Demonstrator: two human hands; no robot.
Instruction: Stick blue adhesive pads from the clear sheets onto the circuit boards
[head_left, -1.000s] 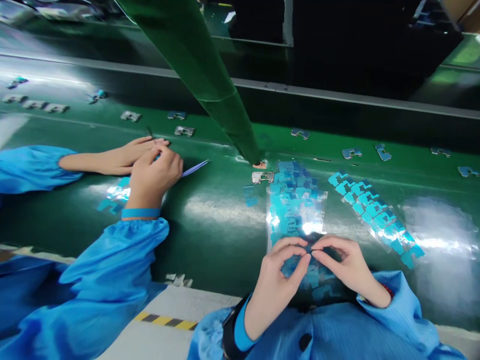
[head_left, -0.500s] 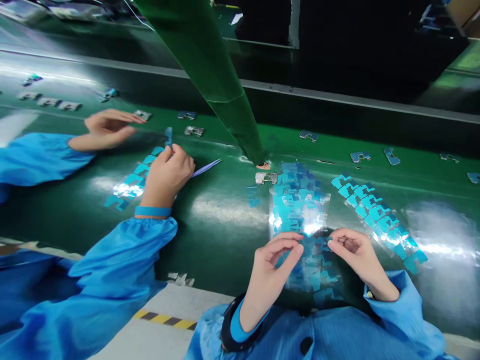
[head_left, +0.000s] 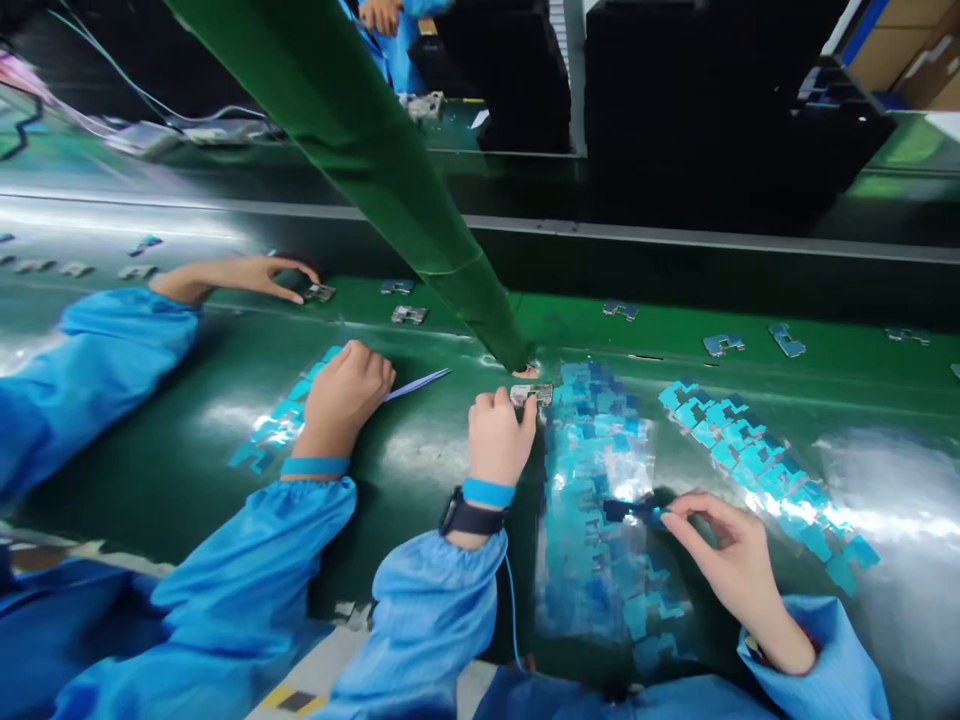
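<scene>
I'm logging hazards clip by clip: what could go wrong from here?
The right hand seems to pinch the dark strip at one end, so its free end could catch on the blue film pieces beneath. The left hand is at the metal part beside those pieces; a careless pick-up might nudge them. The thin cord by the left sleeve could snag.

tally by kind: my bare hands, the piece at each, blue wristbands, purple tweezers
Bare left hand and bare right hand: 2
Silver notched metal part at the left: 1
Dark thin film strip at the right: 1
Flat blue wristbands: 2
Slim purple tweezers: 1
Total: 7
</scene>
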